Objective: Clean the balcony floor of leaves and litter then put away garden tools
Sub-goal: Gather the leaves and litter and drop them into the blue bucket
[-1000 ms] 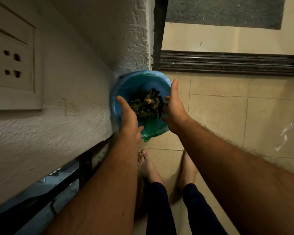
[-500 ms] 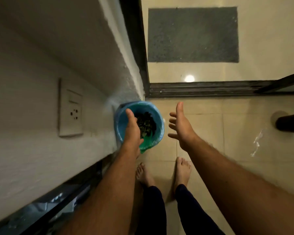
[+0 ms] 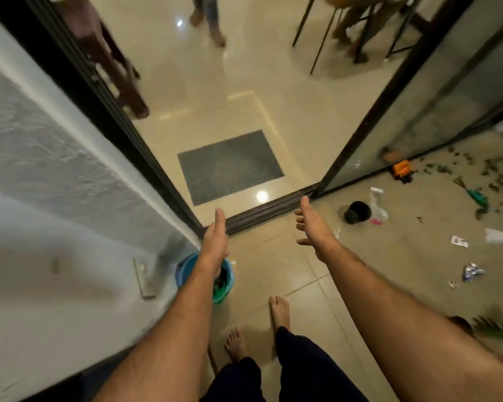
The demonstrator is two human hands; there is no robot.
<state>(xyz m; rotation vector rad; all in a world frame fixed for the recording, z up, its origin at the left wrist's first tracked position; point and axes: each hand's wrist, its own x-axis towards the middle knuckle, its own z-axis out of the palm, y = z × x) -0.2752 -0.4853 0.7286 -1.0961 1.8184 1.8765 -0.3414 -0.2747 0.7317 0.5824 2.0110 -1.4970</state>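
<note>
Person is standing barefoot on the balcony floor (image 3: 273, 256) by the door track. Left hand (image 3: 215, 242) is hanging over the blue bucket (image 3: 183, 271), fingers straight, holding nothing. Right hand (image 3: 314, 227) is reaching forward, fingers spread wide, empty. Bucket is sitting in the floor corner against the white wall (image 3: 70, 213), dark leaves inside.

Judging: one load is binned; collecting is only partly done. Along the far edge by the glass door (image 3: 418, 126), leaves (image 3: 488, 169), wrappers (image 3: 472, 271), a green hand rake (image 3: 476, 195), and a black pot (image 3: 357, 211) are lying scattered. Next move calls for crossing over and gathering those.
</note>
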